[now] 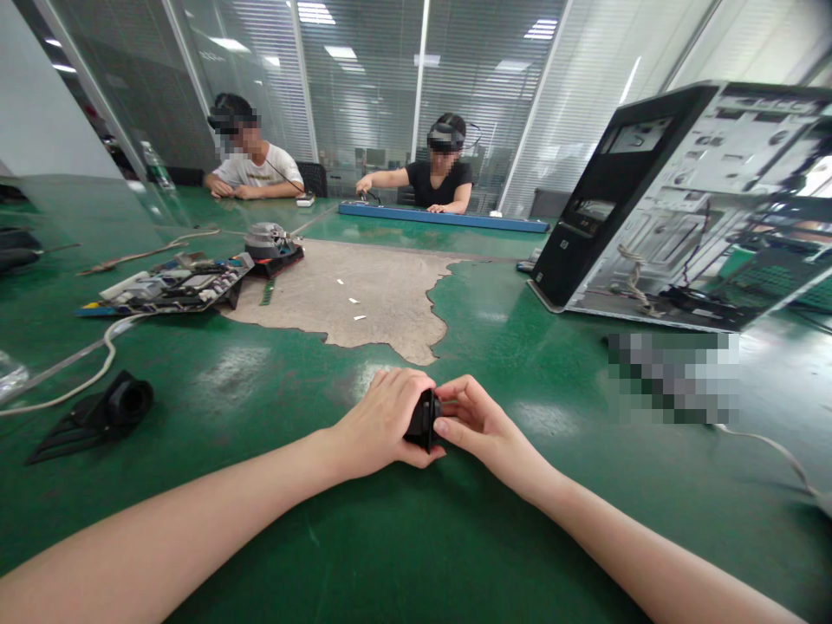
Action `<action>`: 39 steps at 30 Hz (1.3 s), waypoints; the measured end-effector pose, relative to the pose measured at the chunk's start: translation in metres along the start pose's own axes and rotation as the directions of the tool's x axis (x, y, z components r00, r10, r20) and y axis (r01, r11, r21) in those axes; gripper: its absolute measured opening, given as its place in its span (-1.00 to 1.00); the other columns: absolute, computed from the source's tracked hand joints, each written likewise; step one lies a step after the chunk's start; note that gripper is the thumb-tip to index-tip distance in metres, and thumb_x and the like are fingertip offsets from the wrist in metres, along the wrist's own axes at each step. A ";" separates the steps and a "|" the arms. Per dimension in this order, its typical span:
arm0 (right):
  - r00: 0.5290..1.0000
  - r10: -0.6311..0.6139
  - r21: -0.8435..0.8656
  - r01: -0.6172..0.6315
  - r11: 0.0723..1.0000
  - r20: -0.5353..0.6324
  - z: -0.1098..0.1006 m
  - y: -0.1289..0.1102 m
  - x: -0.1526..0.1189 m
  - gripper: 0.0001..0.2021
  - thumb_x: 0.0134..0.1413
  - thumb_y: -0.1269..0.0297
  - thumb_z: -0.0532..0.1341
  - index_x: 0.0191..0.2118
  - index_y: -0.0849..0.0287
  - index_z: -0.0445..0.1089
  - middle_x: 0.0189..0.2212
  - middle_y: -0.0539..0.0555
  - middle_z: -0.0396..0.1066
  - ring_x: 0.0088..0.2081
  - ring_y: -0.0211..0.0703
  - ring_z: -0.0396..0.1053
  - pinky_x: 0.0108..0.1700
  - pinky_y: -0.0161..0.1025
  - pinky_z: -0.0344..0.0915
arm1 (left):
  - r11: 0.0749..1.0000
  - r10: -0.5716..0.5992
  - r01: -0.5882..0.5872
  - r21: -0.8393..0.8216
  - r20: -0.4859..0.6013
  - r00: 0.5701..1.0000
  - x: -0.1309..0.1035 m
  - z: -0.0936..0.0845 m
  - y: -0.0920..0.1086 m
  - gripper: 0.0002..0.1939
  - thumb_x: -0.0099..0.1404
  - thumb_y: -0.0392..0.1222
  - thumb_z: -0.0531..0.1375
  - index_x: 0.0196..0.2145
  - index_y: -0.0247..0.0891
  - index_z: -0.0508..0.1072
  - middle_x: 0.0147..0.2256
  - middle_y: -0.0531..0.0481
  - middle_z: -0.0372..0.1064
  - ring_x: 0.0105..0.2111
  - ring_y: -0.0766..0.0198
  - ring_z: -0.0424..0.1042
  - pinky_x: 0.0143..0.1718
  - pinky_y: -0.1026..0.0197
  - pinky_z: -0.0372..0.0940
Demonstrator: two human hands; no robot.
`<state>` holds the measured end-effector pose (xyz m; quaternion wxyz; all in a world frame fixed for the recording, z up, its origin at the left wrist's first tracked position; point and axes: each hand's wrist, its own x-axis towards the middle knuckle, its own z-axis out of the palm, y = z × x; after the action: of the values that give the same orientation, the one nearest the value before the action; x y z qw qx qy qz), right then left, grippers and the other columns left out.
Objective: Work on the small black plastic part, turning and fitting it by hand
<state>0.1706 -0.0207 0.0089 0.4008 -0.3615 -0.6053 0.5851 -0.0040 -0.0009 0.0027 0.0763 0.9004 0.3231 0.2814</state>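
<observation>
Both hands meet around a small black part (421,423) just above the green tabletop, near the middle of the head view. My left hand (390,418) is wrapped over its left side and top, thumb underneath. From the right, my right hand (473,423) pinches at the part's edge with thumb and fingertips. Much of the part is covered by my fingers, so its exact kind cannot be made out. To the left lies another black plastic piece (104,412) with a round socket and a flat slotted end.
An opened computer case (624,199) stands at the right. A circuit board (175,284) and a fan-like cooler (269,243) lie left, beside a bare patch (364,299) with torn edges. A pale cable (107,347) crosses the left side. Two people (253,165) sit across, one at a blue bar (442,217).
</observation>
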 end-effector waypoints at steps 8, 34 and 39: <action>0.998 0.008 0.024 -0.010 1.000 0.058 -0.001 0.002 -0.001 -0.66 -0.18 0.32 0.30 -0.28 0.10 0.14 -0.29 -0.03 0.26 -0.23 -0.24 0.31 -0.10 -0.17 0.23 | 1.000 0.002 -0.001 0.019 -0.008 1.000 -0.001 0.000 0.001 -0.43 -0.05 -0.11 0.21 -0.11 -0.26 0.07 -0.16 -0.10 0.21 -0.19 0.11 0.22 -0.20 0.09 0.08; 0.999 0.016 0.066 -0.019 0.998 0.040 0.000 -0.002 -0.002 -0.75 -0.09 0.27 0.24 -0.32 0.12 0.14 -0.31 -0.02 0.27 -0.25 -0.28 0.30 -0.14 -0.22 0.23 | 0.999 0.026 -0.026 0.036 -0.010 1.000 -0.001 0.001 0.000 -0.40 -0.06 -0.06 0.24 -0.11 -0.27 0.06 -0.15 -0.11 0.20 -0.18 0.11 0.21 -0.19 0.10 0.08; 1.000 0.011 0.017 -0.011 1.000 0.004 0.001 -0.002 0.000 -0.76 -0.08 0.25 0.23 -0.30 0.14 0.16 -0.33 0.00 0.28 -0.23 -0.25 0.29 -0.13 -0.22 0.22 | 0.999 0.022 -0.022 0.029 -0.009 1.000 0.000 0.001 0.000 -0.38 -0.07 -0.06 0.25 -0.11 -0.26 0.05 -0.16 -0.10 0.20 -0.18 0.11 0.21 -0.20 0.10 0.08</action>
<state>0.1698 -0.0210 0.0111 0.3993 -0.3602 -0.5989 0.5933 -0.0039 -0.0007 0.0020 0.0590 0.9035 0.3176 0.2816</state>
